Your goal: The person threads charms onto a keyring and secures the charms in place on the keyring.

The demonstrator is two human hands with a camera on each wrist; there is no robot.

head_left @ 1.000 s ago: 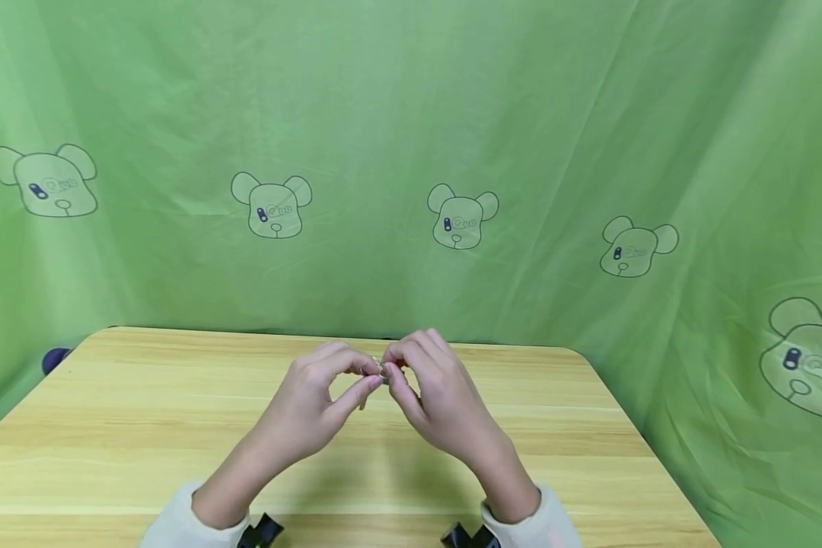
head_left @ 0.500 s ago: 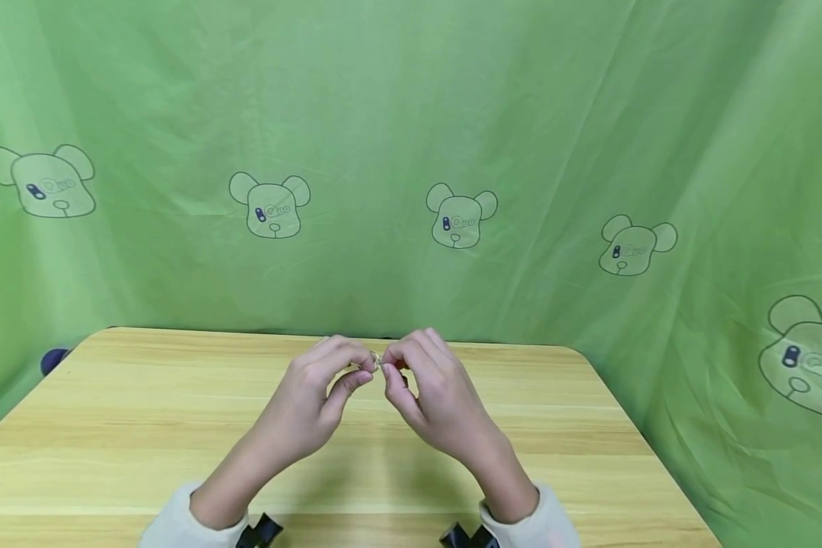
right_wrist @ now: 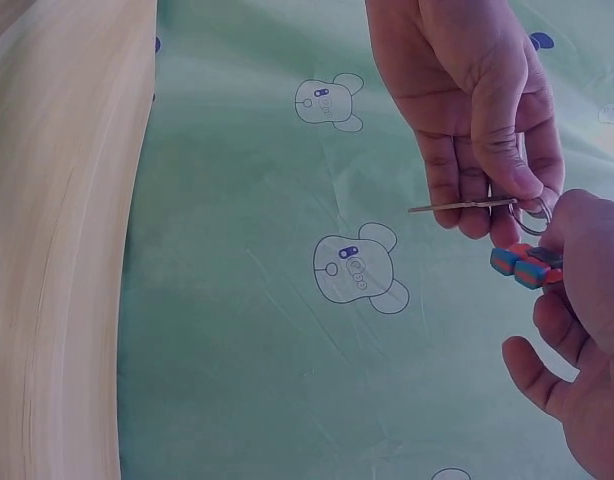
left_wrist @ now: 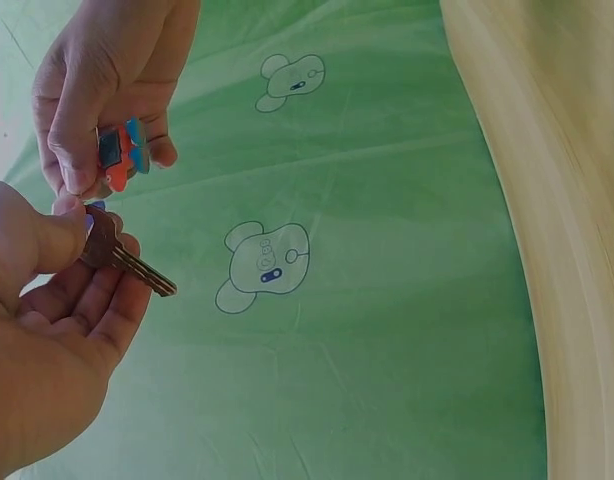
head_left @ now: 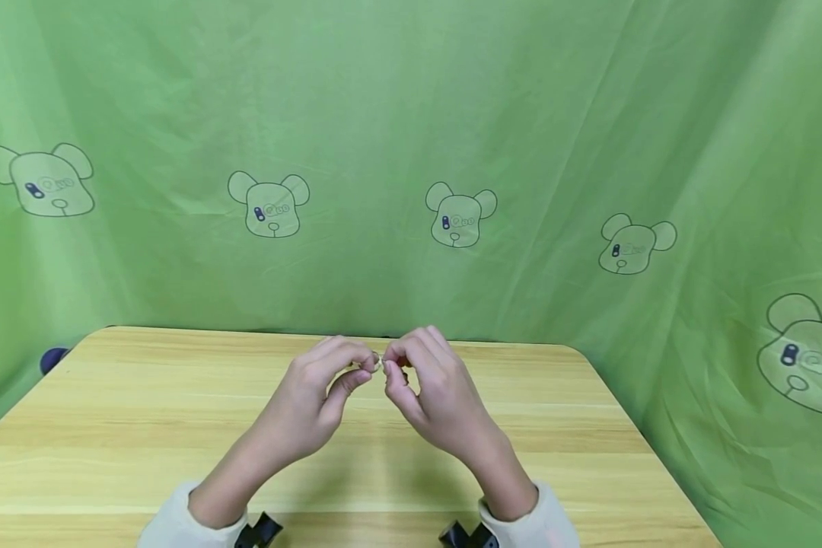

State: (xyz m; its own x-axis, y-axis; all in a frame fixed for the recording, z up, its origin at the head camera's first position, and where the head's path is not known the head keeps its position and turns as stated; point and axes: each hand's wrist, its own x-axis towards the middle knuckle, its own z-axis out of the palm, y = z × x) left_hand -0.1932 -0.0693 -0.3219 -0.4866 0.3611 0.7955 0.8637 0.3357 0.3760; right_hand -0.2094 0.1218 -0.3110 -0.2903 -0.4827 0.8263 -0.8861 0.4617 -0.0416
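Note:
Both hands are raised over the table, fingertips almost meeting. My left hand point(head_left: 308, 396) pinches a metal key point(left_wrist: 142, 268) between thumb and fingers, its blade sticking out past the fingertips. A thin metal key ring point(right_wrist: 535, 226) bridges the gap between the hands. My right hand point(head_left: 445, 396) pinches at the ring, thumb against index finger. An orange and blue charm point(right_wrist: 525, 266) with a dark patch sits at the right fingers, below the ring in the right wrist view. In the head view the key and charm are mostly hidden by the fingers.
A light wooden table point(head_left: 144, 426) with rounded far corners lies under the hands. Behind and around it hangs a green curtain point(head_left: 370, 114) printed with bear heads. A dark round object point(head_left: 53, 360) shows beyond the table's left edge. Black wrist mounts point(head_left: 259, 530) sit by the pale sleeves.
My left thumb has drawn back from the right hand, leaving a small gap where the ring shows. The bit hanging below the left fingers is out of sight in the head view.

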